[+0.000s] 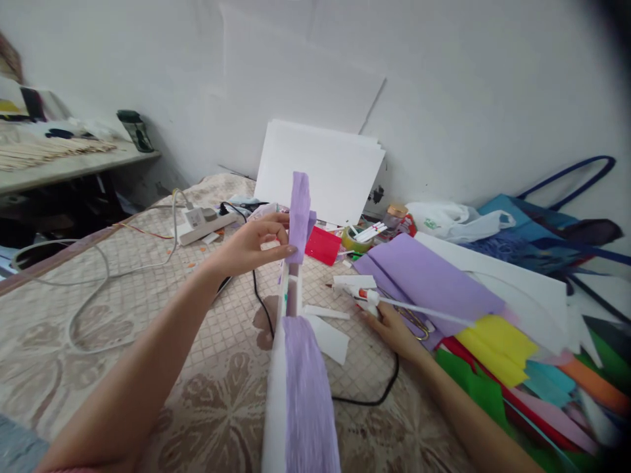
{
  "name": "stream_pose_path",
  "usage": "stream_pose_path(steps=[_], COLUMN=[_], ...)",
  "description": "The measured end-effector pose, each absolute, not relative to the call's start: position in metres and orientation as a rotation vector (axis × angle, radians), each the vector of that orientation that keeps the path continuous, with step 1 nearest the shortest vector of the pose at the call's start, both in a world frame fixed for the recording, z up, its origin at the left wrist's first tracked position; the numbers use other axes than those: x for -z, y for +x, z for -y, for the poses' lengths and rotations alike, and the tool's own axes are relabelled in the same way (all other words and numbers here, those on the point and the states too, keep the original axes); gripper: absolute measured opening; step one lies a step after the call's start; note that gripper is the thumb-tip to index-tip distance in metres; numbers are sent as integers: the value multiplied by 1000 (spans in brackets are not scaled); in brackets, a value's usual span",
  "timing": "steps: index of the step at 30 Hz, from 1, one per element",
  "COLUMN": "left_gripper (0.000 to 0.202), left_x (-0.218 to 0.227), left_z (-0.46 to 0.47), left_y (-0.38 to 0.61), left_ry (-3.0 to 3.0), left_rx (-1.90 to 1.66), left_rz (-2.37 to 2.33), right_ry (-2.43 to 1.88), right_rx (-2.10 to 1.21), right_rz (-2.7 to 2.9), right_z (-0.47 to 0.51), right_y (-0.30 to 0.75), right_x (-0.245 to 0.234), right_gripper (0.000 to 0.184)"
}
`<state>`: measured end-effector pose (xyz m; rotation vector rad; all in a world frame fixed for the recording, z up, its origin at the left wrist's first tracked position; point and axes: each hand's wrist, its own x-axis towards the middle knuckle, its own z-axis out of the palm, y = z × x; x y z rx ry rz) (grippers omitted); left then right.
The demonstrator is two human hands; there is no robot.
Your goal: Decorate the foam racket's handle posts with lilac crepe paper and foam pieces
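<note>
My left hand is closed, pinching the edge of a purple crepe paper strip that stands up at the far end of a long white box-like piece. A second stretch of purple crepe paper covers the near part of this piece. Between the two, a narrow open channel shows. To the right, my right hand is closed around a white hot glue gun with a glue stick in its back. Its nozzle points left, apart from the white piece. White offcuts lie between them.
Gold-handled scissors and purple sheets lie at right, near coloured paper. Tape, a jar and red paper sit at the back. Left are a power strip and white cable. White boards lean on the wall.
</note>
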<state>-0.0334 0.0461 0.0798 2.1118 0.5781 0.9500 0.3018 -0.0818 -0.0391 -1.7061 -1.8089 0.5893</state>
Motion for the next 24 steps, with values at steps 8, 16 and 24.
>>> stream_pose_path(steps=[8,16,24], left_gripper=[24,24,24], left_x=[-82,-82,-80], left_z=[-45,-46,-48], left_y=[-33,-34,-35], left_ry=[2120,2150,2166], left_rx=[-928,-916,-902], left_rz=[-557,-542,-533], right_ry=[-1720,-1824,-1413], right_rx=[-464,-94,-91], right_rz=[1796,1548,1788], right_z=[86,113,113], right_y=[308,297,241], right_x=[57,46,-22], right_gripper=[48,29,10])
